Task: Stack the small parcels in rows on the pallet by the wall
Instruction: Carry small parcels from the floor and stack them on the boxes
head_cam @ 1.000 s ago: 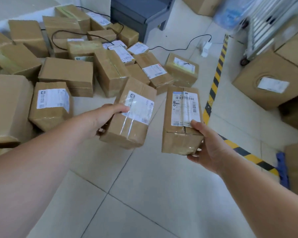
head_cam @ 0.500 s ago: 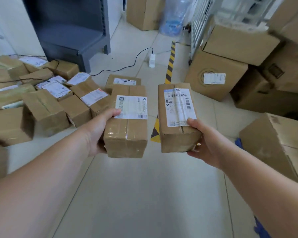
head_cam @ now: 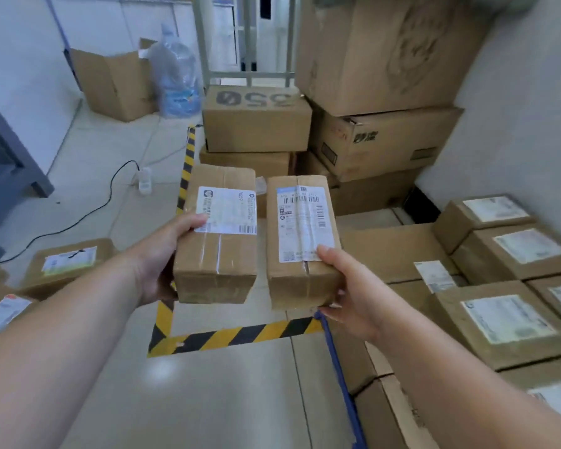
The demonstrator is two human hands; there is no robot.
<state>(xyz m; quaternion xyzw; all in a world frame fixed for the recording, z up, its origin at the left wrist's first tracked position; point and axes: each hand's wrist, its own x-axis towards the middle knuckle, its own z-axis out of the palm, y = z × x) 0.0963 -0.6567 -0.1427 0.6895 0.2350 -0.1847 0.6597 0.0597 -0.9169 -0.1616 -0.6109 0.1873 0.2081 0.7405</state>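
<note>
I carry two small brown parcels side by side at chest height. My left hand (head_cam: 162, 257) grips the left parcel (head_cam: 217, 254) from its left side, thumb on the white label. My right hand (head_cam: 347, 290) grips the right parcel (head_cam: 300, 280) at its near right corner, thumb on its barcode label. To the right, several labelled parcels (head_cam: 499, 322) lie in rows on a blue pallet (head_cam: 340, 374) against the wall; only the pallet's blue edge shows.
Large cartons (head_cam: 382, 137) are stacked ahead by the wall. Yellow-black floor tape (head_cam: 234, 337) marks the pallet zone. Loose parcels (head_cam: 68, 264) lie at the left. A black cable with an adapter (head_cam: 144, 181), a water bottle (head_cam: 178, 82) and an open carton (head_cam: 117, 82) stand further back.
My view has swung right from the loose parcel pile towards the pallet by the wall. Both hands still hold their parcels, now closer together.
</note>
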